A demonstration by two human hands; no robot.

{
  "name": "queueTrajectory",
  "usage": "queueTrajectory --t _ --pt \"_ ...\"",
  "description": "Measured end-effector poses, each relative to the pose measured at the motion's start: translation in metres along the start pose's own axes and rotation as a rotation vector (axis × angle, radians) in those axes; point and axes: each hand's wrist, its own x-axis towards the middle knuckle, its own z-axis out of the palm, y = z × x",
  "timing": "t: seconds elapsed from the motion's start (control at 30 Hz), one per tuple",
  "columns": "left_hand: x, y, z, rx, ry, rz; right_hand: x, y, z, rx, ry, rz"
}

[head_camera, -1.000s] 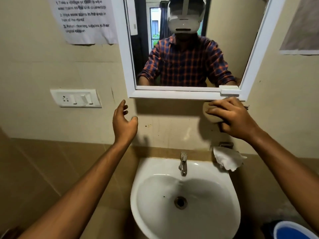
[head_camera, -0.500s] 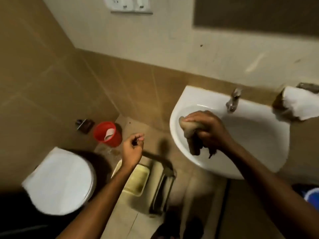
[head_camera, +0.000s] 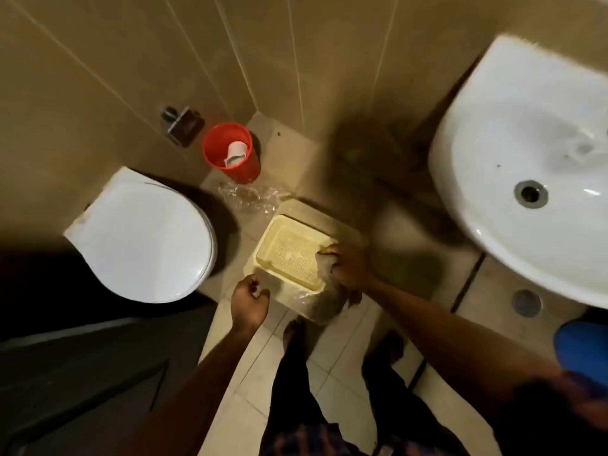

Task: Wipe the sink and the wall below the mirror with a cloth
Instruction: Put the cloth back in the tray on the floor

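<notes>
The right hand [head_camera: 348, 269] reaches down over the near right corner of the yellow tray [head_camera: 289, 255] on the floor, its fingers [head_camera: 330, 250] clenched on the cloth [head_camera: 324, 263]; the left hand [head_camera: 248, 302] hovers at about seven o'clock from the tray, fingers curled loosely round nothing that can be made out.

The likely slip is the cloth being let go half over the rim; most of it hangs outside the tray toward five o'clock, so its weight could drag it onto the floor tiles, or onto the crinkled plastic film [head_camera: 250, 195] lying between the tray and the red bin [head_camera: 232, 153]. The tray looks light, and a push at its corner could skid it toward the toilet [head_camera: 144, 238].

The cloth is a small, dull grey-brown rag, bunched and limp, blurred at its lower end; whether it is wet cannot be told. The sink [head_camera: 526, 159] sits at two o'clock, well apart from both hands.
</notes>
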Motion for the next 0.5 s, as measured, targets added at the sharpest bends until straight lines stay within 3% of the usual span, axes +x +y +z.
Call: queueTrajectory --t 0.1,0.3,0.5 --pt "0.053 -0.010 -0.001 0.014 0.006 0.068 0.042 -0.005 0.038 -0.006 0.200 0.090" --pt "0.144 -0.017 0.016 0.068 -0.089 0.205 0.097 0.007 0.105 -0.094 0.377 0.313" --pt "0.169 -0.028 0.026 0.141 -0.057 0.417 0.110 0.011 0.138 -0.139 0.400 -0.085"
